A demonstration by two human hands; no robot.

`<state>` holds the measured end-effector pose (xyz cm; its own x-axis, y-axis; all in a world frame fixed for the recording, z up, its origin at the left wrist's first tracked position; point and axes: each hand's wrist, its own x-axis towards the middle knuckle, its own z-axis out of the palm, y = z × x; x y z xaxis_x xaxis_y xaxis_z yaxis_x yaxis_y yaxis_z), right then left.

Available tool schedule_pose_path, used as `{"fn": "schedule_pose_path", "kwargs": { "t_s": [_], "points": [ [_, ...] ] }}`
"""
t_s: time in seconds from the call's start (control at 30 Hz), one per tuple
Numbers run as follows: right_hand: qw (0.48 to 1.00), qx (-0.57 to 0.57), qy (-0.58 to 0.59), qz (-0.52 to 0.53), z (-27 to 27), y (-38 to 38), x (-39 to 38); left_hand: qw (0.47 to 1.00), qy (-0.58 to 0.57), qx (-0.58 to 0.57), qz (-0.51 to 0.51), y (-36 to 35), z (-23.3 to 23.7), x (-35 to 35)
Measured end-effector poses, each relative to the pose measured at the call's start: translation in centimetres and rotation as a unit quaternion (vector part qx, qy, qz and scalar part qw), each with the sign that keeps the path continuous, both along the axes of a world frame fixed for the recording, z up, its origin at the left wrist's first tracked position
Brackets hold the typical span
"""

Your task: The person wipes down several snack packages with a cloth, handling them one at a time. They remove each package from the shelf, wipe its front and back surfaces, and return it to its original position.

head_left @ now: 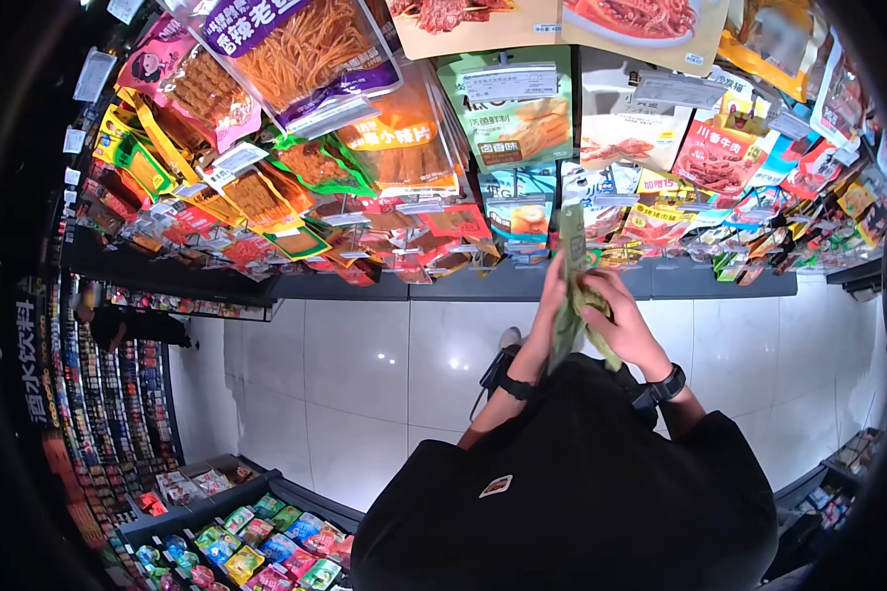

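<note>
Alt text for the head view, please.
The left hand and the right hand hold green snack packets up before a rack of hanging snack bags. Below are the person's black shirt, a white tiled floor and more coloured packets.

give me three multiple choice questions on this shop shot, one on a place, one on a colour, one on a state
1. Where are the left hand and right hand?
A. before the hanging snack rack
B. over the floor bins
C. at the drinks shelf

2. What colour are the packets they hold?
A. red
B. green
C. purple

3. How is the right hand?
A. open, empty
B. closed on packets
C. out of view

Key: 1 A, both are raised by the rack's grey ledge; 2 B, the packets look green; 3 B, it grips them.
</note>
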<state>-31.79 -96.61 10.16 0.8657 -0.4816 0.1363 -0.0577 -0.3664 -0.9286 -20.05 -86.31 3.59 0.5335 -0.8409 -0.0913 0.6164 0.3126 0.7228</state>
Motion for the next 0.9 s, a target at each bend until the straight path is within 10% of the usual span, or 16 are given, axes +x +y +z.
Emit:
{"fn": "schedule_pose_path", "kwargs": {
  "t_s": [0.13, 0.33, 0.5, 0.6, 0.9],
  "points": [
    [0.953, 0.302, -0.031, -0.021, 0.6, -0.3, -1.5, 0.968, -0.234, 0.09, 0.012, 0.0, 0.2, -1.1],
    [0.958, 0.279, -0.011, -0.06, -1.6, -2.7, -4.0, 0.882, -0.449, 0.136, 0.036, 1.2, 0.2, -1.7],
    [0.932, 0.36, -0.039, -0.036, 0.0, -3.9, -5.1, 0.994, -0.093, 0.046, 0.04, 2.9, 2.0, 0.4],
    [0.927, 0.374, -0.033, -0.022, -0.7, -4.2, -4.5, 0.977, -0.149, 0.123, -0.089, 4.2, 0.6, 2.2],
    [0.964, 0.212, -0.076, -0.142, 0.0, -4.4, 2.0, 0.955, -0.236, 0.162, 0.077, 1.2, 4.0, 7.0]
  ]
}}
